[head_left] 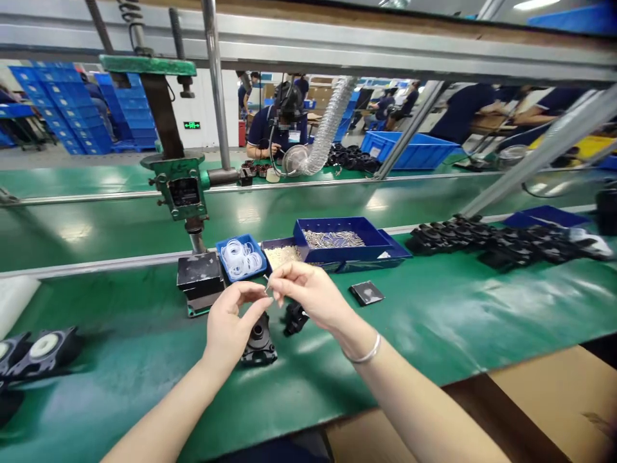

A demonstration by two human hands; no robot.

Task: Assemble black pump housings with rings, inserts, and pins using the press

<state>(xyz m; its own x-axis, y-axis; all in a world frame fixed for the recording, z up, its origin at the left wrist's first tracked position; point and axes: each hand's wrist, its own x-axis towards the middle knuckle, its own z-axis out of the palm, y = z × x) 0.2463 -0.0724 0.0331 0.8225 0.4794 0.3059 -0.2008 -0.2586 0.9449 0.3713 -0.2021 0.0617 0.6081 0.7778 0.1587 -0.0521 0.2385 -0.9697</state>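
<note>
Pinching together over the middle of the green bench, the left hand (232,321) and the right hand (308,292) are meeting fingertip to fingertip, both narrowed around a small pin (267,280) whose thin end is poking up between them. Exactly which fingers are carrying it is too small to tell. A silver bangle (362,355) is circling the right wrist.

Just below the hands, a black plastic housing (259,341) is sitting upright on the bench mat (434,334), its round socket facing up, and a second small black part (294,317) is lying just to its right, touching neither hand.

Farther off, a small blue tray of white rings (241,257) is sitting beside the block at the foot of a green hand press (180,186). To the right of that, a blue tray of pale small parts (282,255) is touching a bigger blue tray of metal pins (337,238). A flat black square piece (366,292) is lying near, on the mat, right of the hands.

Out on the far right, a heap of black housings (486,241) is spreading along the bench. At the near left edge, two black housings with white discs (38,350) are resting.

Across the line, another person (279,128) in dark blue is working beside a ribbed silver hose (330,128), with stacked blue crates (72,106) standing far left.
</note>
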